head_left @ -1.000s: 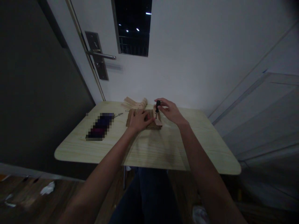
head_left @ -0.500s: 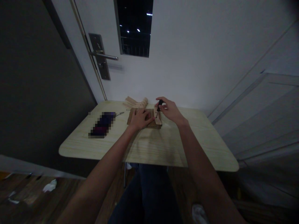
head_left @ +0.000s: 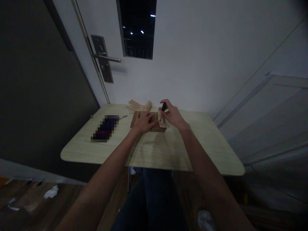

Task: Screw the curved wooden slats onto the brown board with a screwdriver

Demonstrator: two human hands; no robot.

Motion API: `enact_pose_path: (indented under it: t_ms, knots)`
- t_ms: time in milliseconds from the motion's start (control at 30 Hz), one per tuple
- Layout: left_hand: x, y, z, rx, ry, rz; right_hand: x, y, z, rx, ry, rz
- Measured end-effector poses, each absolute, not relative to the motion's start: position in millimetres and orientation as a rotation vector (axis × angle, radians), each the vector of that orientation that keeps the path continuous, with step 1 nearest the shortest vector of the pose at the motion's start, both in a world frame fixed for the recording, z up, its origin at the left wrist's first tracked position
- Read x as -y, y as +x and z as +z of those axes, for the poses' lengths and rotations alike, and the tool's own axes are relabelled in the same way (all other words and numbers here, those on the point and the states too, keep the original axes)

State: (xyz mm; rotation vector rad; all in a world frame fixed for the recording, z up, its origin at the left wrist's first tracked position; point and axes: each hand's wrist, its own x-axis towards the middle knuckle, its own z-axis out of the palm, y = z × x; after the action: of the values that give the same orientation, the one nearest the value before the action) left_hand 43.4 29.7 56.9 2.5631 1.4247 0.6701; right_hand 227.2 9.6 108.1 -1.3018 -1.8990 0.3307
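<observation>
My right hand [head_left: 173, 116] grips a screwdriver [head_left: 164, 106] by its black handle. Its thin shaft slants down to a pale wooden piece [head_left: 161, 123], where the tip is too small to make out clearly. That piece lies over the right end of a brown cardboard slab [head_left: 134, 119]. My left hand [head_left: 143, 122] presses down on the slab with bent fingers, its thumb stretched right against the wooden piece. Part of what lies under the left fingers is hidden.
Behind the slab, a bundle of pale wooden strips [head_left: 138, 106] lies on the table [head_left: 204, 144] close to the white door [head_left: 192, 64]. To the left are a pixelated dark object [head_left: 105, 129] and a slim pen-like item [head_left: 123, 117]. A door handle [head_left: 108, 58] juts out above.
My right hand has shifted slightly left and down, with the screwdriver tilting a little more. My left hand stays in nearly the same place on the slab.
</observation>
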Motion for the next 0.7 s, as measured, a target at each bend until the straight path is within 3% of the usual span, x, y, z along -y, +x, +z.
enact_pose_path:
  t_ms: [333, 700]
  knots:
    - [-31.2, 42.2, 56.7, -1.39, 2.583, 0.663, -6.8, 228.3, 120.5, 1.745, -1.321, 0.235]
    - [-15.4, 33.9, 59.0, -1.44, 2.716, 0.702, -20.3, 228.1, 83.8, 1.695, -1.566, 0.162]
